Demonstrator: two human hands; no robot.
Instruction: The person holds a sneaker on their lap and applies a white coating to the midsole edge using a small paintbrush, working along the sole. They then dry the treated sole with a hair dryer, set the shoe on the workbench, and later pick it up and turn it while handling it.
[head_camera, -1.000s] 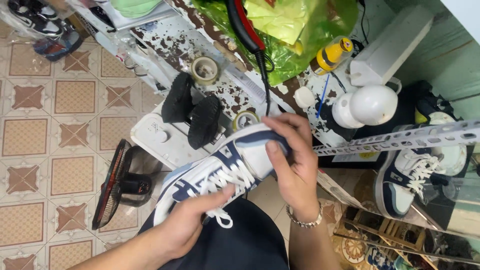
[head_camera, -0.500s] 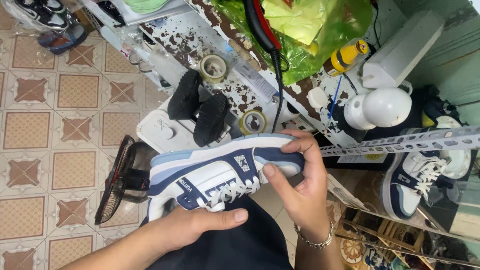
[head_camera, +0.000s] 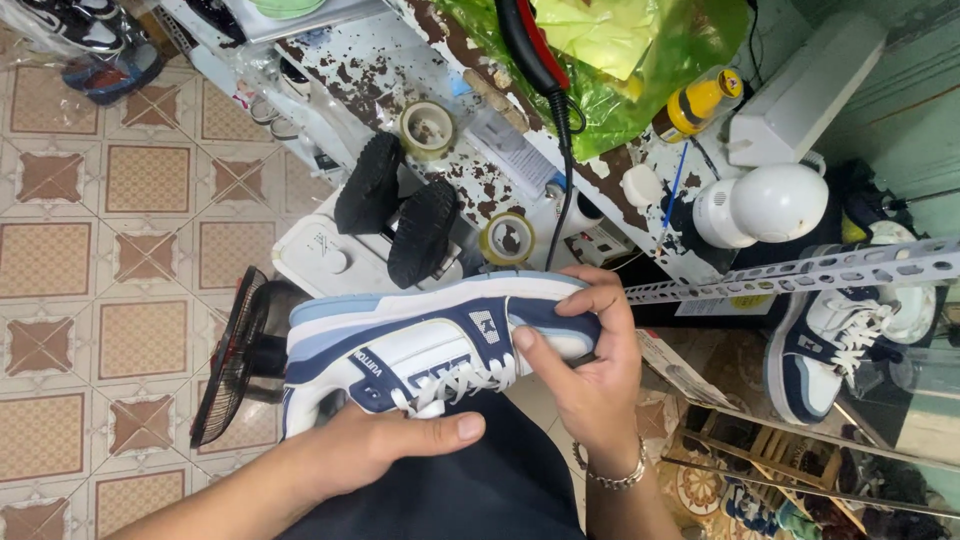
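Note:
A navy, light-blue and white sneaker (head_camera: 420, 345) lies on its side over my lap, sole turned away from me, white laces hanging toward me. My left hand (head_camera: 385, 445) cups its heel end from below, thumb stretched along the laces. My right hand (head_camera: 590, 375) grips the toe end, fingers over the sole edge and thumb pressed on the upper. A bracelet sits on my right wrist.
A matching sneaker (head_camera: 830, 345) sits on a shelf at right, under a perforated metal bar (head_camera: 800, 275). A peeling work table (head_camera: 400, 70) ahead carries tape rolls (head_camera: 428, 128), a red-handled tool (head_camera: 530, 45), a green bag and a yellow bottle (head_camera: 700, 100). Two black soles (head_camera: 400, 205) and a small fan (head_camera: 235, 355) are at left.
The sneaker has rolled from laces-up onto its side, sole now facing away. My left hand slid under the heel; my right hand shifted its grip at the toe.

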